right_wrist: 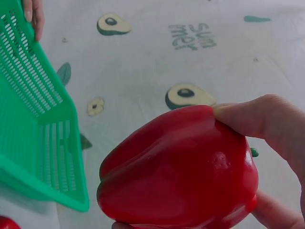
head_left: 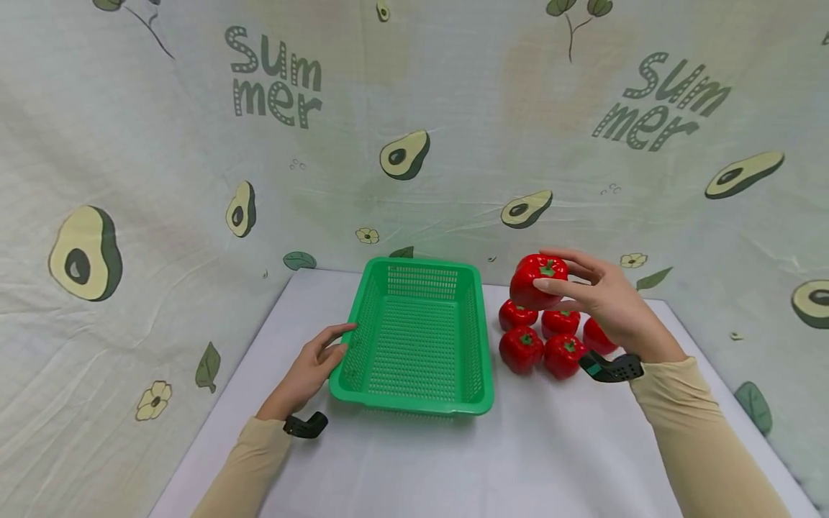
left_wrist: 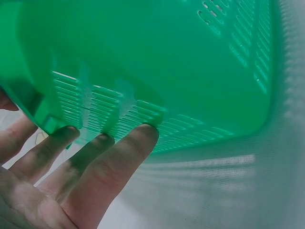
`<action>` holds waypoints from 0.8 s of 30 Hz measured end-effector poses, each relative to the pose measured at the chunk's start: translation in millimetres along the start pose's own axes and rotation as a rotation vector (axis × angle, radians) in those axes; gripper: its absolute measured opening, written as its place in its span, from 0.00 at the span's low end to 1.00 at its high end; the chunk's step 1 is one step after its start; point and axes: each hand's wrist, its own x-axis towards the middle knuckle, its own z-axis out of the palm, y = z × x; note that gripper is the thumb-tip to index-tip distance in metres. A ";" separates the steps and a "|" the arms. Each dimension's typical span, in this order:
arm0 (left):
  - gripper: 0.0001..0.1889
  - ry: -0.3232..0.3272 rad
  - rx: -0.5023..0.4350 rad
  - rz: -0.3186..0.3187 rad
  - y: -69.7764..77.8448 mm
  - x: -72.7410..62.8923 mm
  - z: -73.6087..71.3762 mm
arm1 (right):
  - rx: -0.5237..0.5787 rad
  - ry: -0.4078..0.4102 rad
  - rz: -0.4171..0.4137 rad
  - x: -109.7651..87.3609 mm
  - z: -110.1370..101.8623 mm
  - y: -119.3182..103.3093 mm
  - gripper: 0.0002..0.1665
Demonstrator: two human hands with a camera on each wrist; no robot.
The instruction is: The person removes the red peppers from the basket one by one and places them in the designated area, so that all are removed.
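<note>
In the head view, my right hand (head_left: 612, 302) holds up a red bell pepper (head_left: 534, 288) between thumb and fingers, above several others. The right wrist view shows this pepper (right_wrist: 178, 169) close up, lying sideways, its green stem partly hidden. To the left stands a green plastic basket (head_left: 414, 406) with a perforated floor and nothing inside. My left hand (head_left: 311, 370) touches its left rim. The left wrist view shows the left hand's fingers (left_wrist: 114, 164) fairly straight, their tips against the basket's slotted outer wall (left_wrist: 143, 57).
More red bell peppers (head_left: 521, 350) sit in a cluster on the white tabletop (head_left: 388, 467), just right of the basket. A cloth with avocado prints (head_left: 404, 155) hangs behind and along the sides. Dark bands (head_left: 612, 367) circle both wrists.
</note>
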 end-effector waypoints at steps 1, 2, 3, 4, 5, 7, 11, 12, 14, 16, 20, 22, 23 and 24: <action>0.26 -0.001 0.001 0.001 -0.1 0.0 -0.1 | -0.002 0.012 0.003 -2.2 -3.4 3.4 0.39; 0.26 0.000 0.002 0.001 -0.2 -0.2 -0.3 | -0.003 0.023 0.008 -4.4 -6.5 6.8 0.39; 0.26 0.001 0.004 0.000 -0.2 -0.5 -0.6 | 0.000 0.032 0.011 -6.6 -9.7 10.1 0.39; 0.26 0.002 0.008 0.000 -0.3 -1.0 -1.0 | -0.005 0.041 0.011 -8.8 -12.8 13.6 0.39; 0.26 0.004 0.012 0.000 -0.3 -1.6 -1.5 | -0.001 0.050 0.012 -10.9 -15.5 17.4 0.39; 0.26 0.008 0.020 -0.001 -0.1 -2.8 -2.4 | 0.002 0.074 0.017 -15.1 -20.5 24.8 0.39; 0.26 0.013 0.019 -0.006 0.1 -3.7 -2.6 | -0.015 0.124 0.027 -23.6 -30.0 41.3 0.39; 0.27 0.012 0.013 -0.009 0.2 -3.9 -2.3 | -0.018 0.135 0.033 -25.8 -32.3 45.6 0.39; 0.27 0.013 0.001 -0.017 -0.3 -4.0 -1.4 | -0.015 0.157 0.042 -30.1 -36.7 54.4 0.39; 0.26 0.012 -0.008 -0.023 -0.8 -4.1 -0.4 | -0.020 0.184 0.054 -34.7 -40.2 63.4 0.39; 0.26 0.010 -0.013 -0.016 -2.2 -2.5 0.9 | -0.018 0.257 0.072 -43.3 -45.4 82.7 0.40; 0.26 0.007 -0.013 -0.009 -2.7 -2.0 0.9 | -0.016 0.292 0.083 -47.3 -46.9 93.3 0.40; 0.26 0.008 -0.012 -0.008 -2.9 -2.2 0.7 | -0.009 0.306 0.089 -48.8 -47.2 99.1 0.41; 0.26 0.010 -0.009 -0.008 -3.0 -2.4 0.6 | -0.009 0.319 0.098 -50.4 -47.4 104.6 0.41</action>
